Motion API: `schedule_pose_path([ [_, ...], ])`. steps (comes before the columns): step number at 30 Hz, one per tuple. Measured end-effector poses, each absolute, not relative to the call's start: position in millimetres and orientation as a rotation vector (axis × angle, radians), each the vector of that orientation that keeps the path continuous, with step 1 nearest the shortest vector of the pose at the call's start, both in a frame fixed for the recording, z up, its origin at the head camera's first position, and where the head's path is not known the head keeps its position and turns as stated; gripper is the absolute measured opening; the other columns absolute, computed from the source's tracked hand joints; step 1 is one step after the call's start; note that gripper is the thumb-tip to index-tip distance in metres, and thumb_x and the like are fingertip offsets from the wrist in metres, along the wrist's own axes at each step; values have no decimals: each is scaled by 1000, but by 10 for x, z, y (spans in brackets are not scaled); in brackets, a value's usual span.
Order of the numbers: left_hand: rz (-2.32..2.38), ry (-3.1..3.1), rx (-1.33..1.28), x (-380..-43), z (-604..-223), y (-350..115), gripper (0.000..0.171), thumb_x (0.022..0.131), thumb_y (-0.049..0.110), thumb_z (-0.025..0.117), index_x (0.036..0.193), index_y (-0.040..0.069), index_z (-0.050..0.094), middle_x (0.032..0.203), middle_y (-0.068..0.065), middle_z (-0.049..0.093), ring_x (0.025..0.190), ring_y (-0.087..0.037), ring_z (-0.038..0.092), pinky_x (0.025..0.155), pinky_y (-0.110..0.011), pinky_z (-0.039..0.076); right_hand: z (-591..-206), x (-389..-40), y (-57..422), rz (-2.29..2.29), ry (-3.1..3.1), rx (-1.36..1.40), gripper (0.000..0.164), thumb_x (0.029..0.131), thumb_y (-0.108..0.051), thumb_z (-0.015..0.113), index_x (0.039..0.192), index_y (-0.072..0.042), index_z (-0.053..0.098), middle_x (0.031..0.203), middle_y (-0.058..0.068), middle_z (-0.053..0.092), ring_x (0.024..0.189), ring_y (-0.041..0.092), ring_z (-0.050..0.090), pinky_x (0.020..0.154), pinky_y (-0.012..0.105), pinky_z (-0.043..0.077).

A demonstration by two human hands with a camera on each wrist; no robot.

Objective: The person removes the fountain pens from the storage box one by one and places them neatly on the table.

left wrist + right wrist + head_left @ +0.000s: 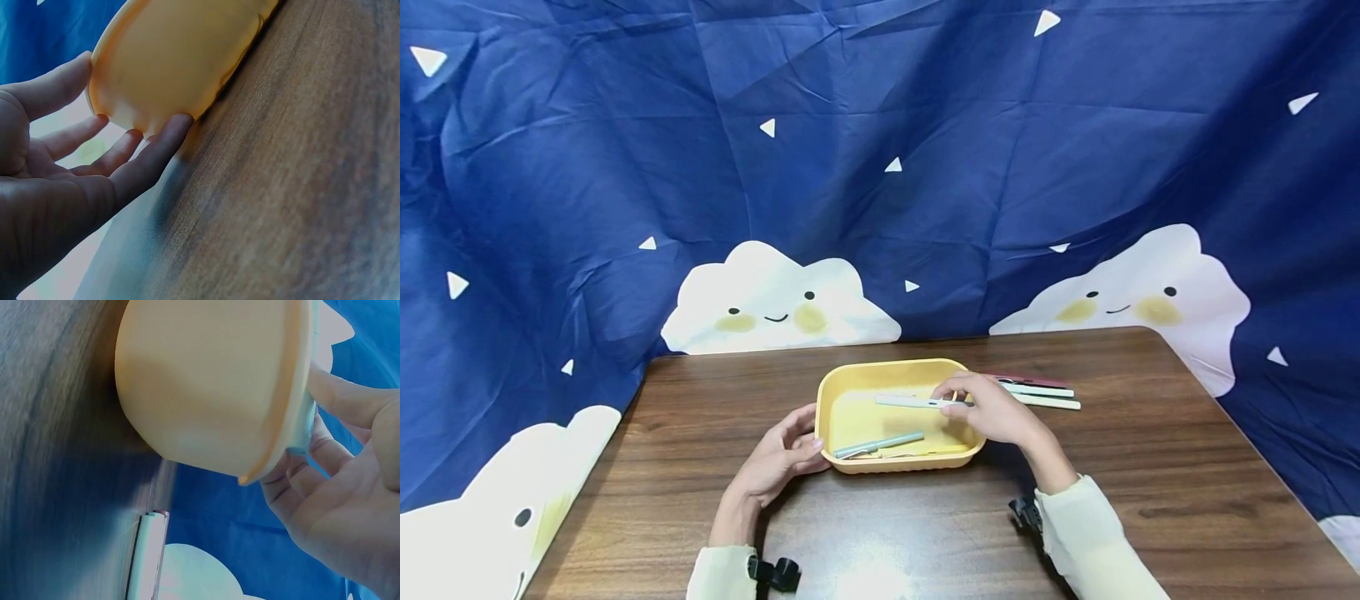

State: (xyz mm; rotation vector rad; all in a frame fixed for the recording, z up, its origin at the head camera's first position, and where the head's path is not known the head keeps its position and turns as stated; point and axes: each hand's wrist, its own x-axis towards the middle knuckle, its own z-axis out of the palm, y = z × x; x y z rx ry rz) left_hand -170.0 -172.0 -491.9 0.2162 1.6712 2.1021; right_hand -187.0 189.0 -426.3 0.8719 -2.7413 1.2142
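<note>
A yellow plastic tray (901,463) sits on the table, with a teal pen (880,445) and a yellow pen (925,455) lying along its near side. My left hand (781,454) grips the tray's left end. In the left wrist view, the thumb is at the rim and the fingertips (181,122) touch the outer wall. My right hand (992,407) pinches a pale, whitish pen (901,402) over the right part of the tray. That pen's end (303,432) pokes out beside the tray rim in the right wrist view.
To the right of the tray, several pens (1045,402) lie side by side, white, pale green and dark red, partly hidden behind my right hand. A blue cloth (865,200) with clouds hangs behind the brown wooden table (1150,467).
</note>
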Motion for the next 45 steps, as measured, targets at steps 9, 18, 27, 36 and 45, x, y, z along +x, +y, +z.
schedule_pose_path([
  [9,2094,1674,213,-1693,-4901,-1715,65,99,-6,55,157,-1,25,152,-29,32,119,-30,59,94,-47,55,-4273,-1859,1986,1209,-2740,823,13,90,-1,72,102,-7,74,97,-1,68,87,15,58,77,39,52],
  [18,2092,1679,200,-1686,-4902,-1719,66,99,-5,56,157,0,26,153,-28,33,117,-27,60,94,-47,55,-4285,-1849,2092,1214,-2705,811,14,89,2,73,101,-5,74,92,-2,66,83,13,57,73,36,51],
  [27,2087,1682,195,-1681,-4892,-1717,66,99,-5,56,157,0,25,152,-28,33,118,-27,60,94,-47,55,-4331,-1844,2220,1205,-2695,793,13,89,0,73,100,-7,75,90,-4,66,84,13,59,76,38,52],
  [36,2097,1676,203,-1684,-4894,-1719,65,99,-7,55,156,-1,26,152,-29,33,118,-28,60,92,-44,56,-4336,-1835,2357,1195,-2712,765,15,89,0,74,99,-11,76,90,-1,67,85,15,58,74,33,49],
  [45,2093,1682,208,-1691,-4887,-1716,64,98,-6,56,156,-1,28,151,-29,34,118,-29,59,93,-45,56,-4321,-1826,2469,1190,-2735,701,14,89,-2,74,100,-10,77,86,-6,65,83,14,58,74,33,49],
])
